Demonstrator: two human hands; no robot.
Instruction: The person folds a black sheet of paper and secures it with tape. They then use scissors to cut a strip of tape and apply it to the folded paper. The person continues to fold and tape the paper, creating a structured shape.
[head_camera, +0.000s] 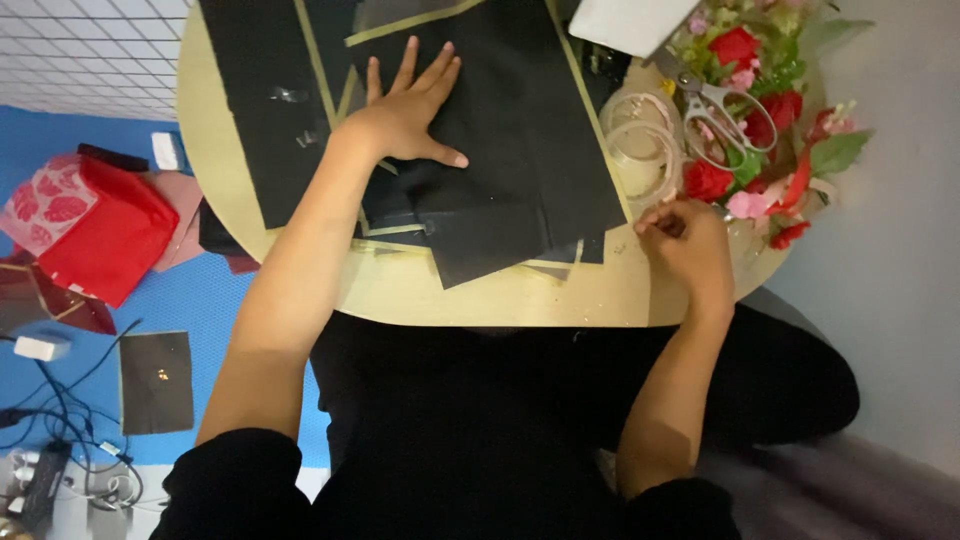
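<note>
The left hand lies flat, palm down, with fingers spread and thumb extended to the right, pressing on a stack of black sheets that covers the middle of a low, rounded, tan table. The sheets overlap at differing angles; several carry thin gold-coloured edge strips, and the nearest corners overhang toward the near edge of the table. The right hand rests on the table to the right of the stack, near the near-right edge, with fingers curled in and fingertips drawn together; whether it pinches anything cannot be told. Just beyond the right hand lie rolls of clear tape, touching or overlapping each other. A pair of scissors with pale handles lies on a cluster of artificial flowers in red and pink with green leaves, occupying the far-right part of the table. A white rectangular object sits at the far edge, right of the sheets. On the blue floor mat to the left, a red package lies beside a pink sheet with a red leaf pattern. Nearer, a separate dark rectangular sheet lies flat on the mat. Black cables and a small white block-shaped adapter lie at the near-left.
</note>
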